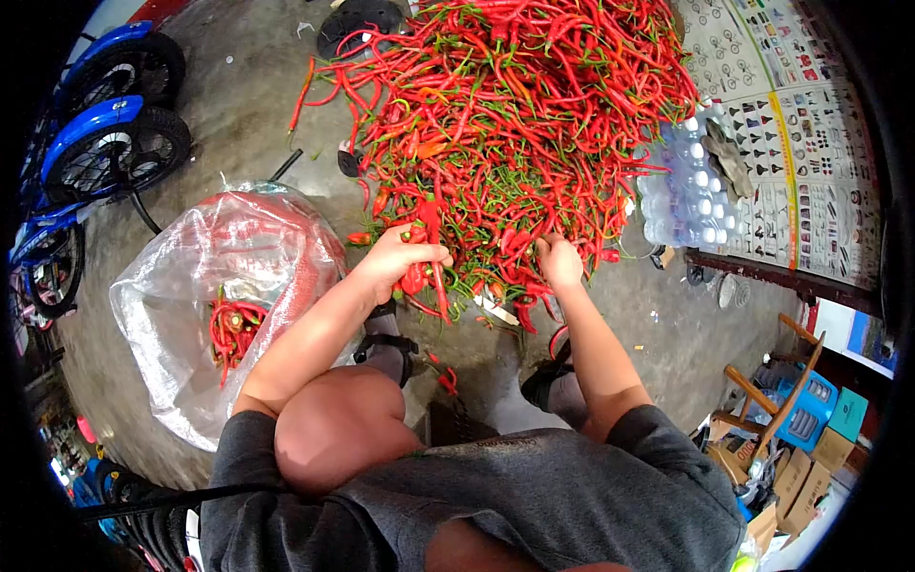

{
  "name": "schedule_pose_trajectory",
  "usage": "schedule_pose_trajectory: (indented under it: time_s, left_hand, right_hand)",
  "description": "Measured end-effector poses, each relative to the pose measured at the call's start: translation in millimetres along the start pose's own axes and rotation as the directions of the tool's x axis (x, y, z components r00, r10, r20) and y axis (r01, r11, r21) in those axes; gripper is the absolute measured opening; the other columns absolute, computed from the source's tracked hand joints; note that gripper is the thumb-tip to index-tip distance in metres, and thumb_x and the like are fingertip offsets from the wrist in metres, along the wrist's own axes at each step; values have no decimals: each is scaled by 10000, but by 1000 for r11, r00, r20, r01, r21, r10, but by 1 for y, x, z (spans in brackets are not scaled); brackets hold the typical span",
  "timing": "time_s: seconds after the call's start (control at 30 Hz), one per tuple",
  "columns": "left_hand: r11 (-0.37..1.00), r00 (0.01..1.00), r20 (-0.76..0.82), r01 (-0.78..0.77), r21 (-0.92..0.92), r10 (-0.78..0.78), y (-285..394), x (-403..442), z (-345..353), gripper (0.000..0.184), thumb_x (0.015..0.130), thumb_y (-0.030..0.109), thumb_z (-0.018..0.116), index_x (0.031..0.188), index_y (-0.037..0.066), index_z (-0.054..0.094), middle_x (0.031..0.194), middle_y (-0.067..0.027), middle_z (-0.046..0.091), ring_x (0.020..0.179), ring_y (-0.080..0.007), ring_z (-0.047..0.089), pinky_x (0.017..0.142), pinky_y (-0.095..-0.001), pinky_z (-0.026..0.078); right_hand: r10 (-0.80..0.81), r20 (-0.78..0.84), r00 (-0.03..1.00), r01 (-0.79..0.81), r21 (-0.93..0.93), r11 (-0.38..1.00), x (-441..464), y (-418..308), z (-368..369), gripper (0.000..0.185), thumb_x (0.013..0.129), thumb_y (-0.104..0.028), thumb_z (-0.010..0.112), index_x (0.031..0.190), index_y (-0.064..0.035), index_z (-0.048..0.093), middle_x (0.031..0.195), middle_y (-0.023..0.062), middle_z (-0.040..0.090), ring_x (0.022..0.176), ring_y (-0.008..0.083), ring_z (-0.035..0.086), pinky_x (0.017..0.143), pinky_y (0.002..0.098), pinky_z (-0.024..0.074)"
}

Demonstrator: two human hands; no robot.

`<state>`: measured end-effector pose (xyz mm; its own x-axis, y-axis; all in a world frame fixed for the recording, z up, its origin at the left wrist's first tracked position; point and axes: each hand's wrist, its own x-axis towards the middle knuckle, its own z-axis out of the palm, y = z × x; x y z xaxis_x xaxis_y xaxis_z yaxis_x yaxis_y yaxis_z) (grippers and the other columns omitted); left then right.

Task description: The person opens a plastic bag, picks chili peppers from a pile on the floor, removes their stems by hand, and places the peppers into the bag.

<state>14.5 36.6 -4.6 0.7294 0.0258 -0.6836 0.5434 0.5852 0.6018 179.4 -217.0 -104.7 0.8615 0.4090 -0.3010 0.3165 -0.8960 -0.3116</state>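
Observation:
A big heap of red chili peppers (515,105) with green stems spreads over the floor in front of me. My left hand (402,259) is closed around several red chilies (416,275), at the heap's near left edge. At the near right edge, my right hand (559,260) has its fingers pinched together against the chilies; whatever is between them is hidden. To my left a clear plastic sack (172,286) stands with its mouth open, and some red chilies (236,329) lie inside it.
Blue bikes (95,143) stand at the far left. Packed water bottles (691,181) sit right of the heap, beside a printed parts poster (810,143). A wooden stool (777,391), a blue crate (810,410) and cardboard boxes (801,486) are at the right. Loose chilies (444,377) lie between my feet.

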Motion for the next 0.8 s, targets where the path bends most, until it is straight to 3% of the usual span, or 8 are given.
schedule_pose_trajectory:
  time_s: [0.17, 0.37, 0.43, 0.47, 0.5, 0.67, 0.73, 0.8]
  left_hand:
    - [999, 999, 33, 22, -35, -21, 4, -2, 5, 165, 739, 96, 644, 864, 6, 587, 811, -100, 644, 727, -167, 608, 694, -289, 484]
    - [997, 999, 31, 12, -80, -10, 1, -2, 1, 186, 741, 103, 638, 889, 6, 580, 832, -104, 644, 738, -170, 609, 699, -297, 489]
    - [994, 999, 35, 21, -105, -18, -1, 0, 0, 204, 743, 106, 634, 911, 5, 575, 855, -108, 645, 745, -172, 610, 705, -300, 490]
    - [996, 999, 40, 4, -93, -1, -2, 1, 0, 232, 753, 139, 634, 950, 25, 588, 867, -90, 645, 739, -150, 609, 643, -276, 489]
    - [997, 999, 45, -12, -83, 15, -2, 2, 0, 262, 763, 172, 634, 989, 44, 601, 879, -72, 644, 732, -128, 607, 581, -252, 488]
    - [973, 990, -14, -139, -183, 138, 3, -1, 11, 380, 776, 176, 626, 1118, 27, 552, 1063, -71, 613, 888, -139, 597, 676, -243, 483]
    - [965, 986, -15, -165, -204, 165, 5, -3, 10, 349, 777, 132, 626, 1097, 12, 556, 1069, -89, 611, 927, -164, 593, 755, -289, 479]
    - [951, 982, 21, -177, -252, 188, 9, -6, 12, 258, 783, 70, 621, 1027, 2, 573, 1004, -99, 629, 907, -185, 607, 800, -332, 488]
  right_hand:
    - [212, 26, 977, -212, -3, 977, 18, 9, 9, 435, 761, -430, 614, 869, -8, 624, 841, 195, 631, 812, 358, 607, 703, 431, 484]
    - [236, 34, 971, -238, 184, 954, 28, 10, 10, 319, 769, -279, 631, 740, 36, 590, 626, 140, 585, 584, 228, 562, 594, 340, 441]
    - [286, -230, 930, -146, 483, 864, 23, -7, 2, 240, 834, -216, 577, 776, 17, 577, 592, 68, 553, 557, 151, 508, 558, 299, 414]
    - [201, -235, 951, -60, 499, 865, 10, -21, -12, 224, 851, -200, 546, 794, 16, 560, 628, 122, 583, 567, 224, 561, 565, 330, 445]
    - [93, -249, 964, 78, 598, 798, 2, -37, -18, 223, 866, -200, 534, 818, 16, 559, 630, 94, 586, 567, 174, 551, 558, 320, 442]
    - [-312, 168, 935, 107, 706, 700, -56, -98, -19, 213, 877, -228, 514, 882, -32, 600, 595, 78, 536, 535, 157, 516, 531, 307, 430]
    - [-307, 379, 873, -137, 794, 592, -74, -120, -21, 207, 883, -205, 506, 838, -21, 590, 566, 64, 512, 532, 143, 502, 529, 317, 425]
    - [-355, 415, 838, -28, 682, 731, -87, -126, -27, 244, 903, -237, 505, 817, -18, 567, 624, -19, 481, 576, 78, 437, 525, 253, 379]
